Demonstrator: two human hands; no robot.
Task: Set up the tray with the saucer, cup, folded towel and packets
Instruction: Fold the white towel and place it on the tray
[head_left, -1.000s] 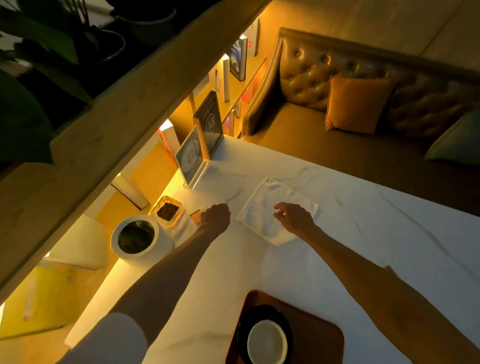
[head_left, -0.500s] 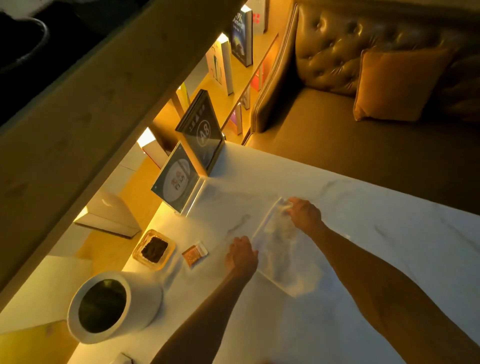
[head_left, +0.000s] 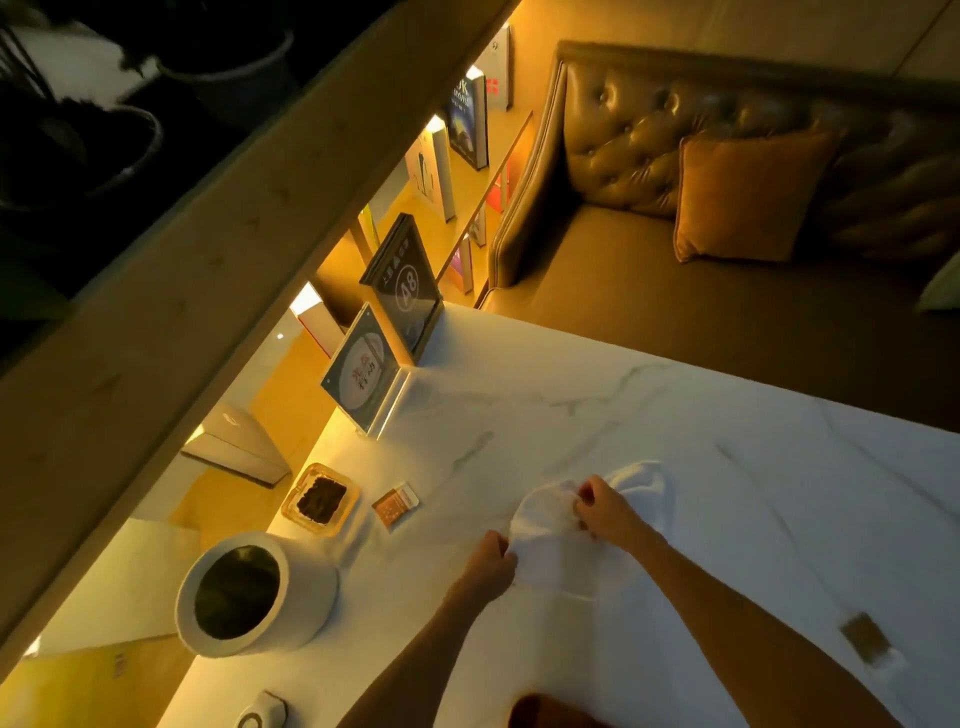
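A white towel (head_left: 556, 551) was held in both hands over the marble tabletop (head_left: 727, 467).

The towel's near-left edge was pinched in the closed grip of the left hand (head_left: 491, 564), and a bunched upper fold was pinched by the right hand (head_left: 605, 512); the cloth lay partly crumpled on the tabletop. One packet (head_left: 396, 505) was seen left of the towel beside a small glass dish (head_left: 321, 500), another packet (head_left: 866, 638) lay well to the right, and a tray corner (head_left: 540, 712) was visible at the bottom edge.

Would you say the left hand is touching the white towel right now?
Touching. The head view shows the left hand pinching the near edge of the towel, with cloth bunched at its fingers.
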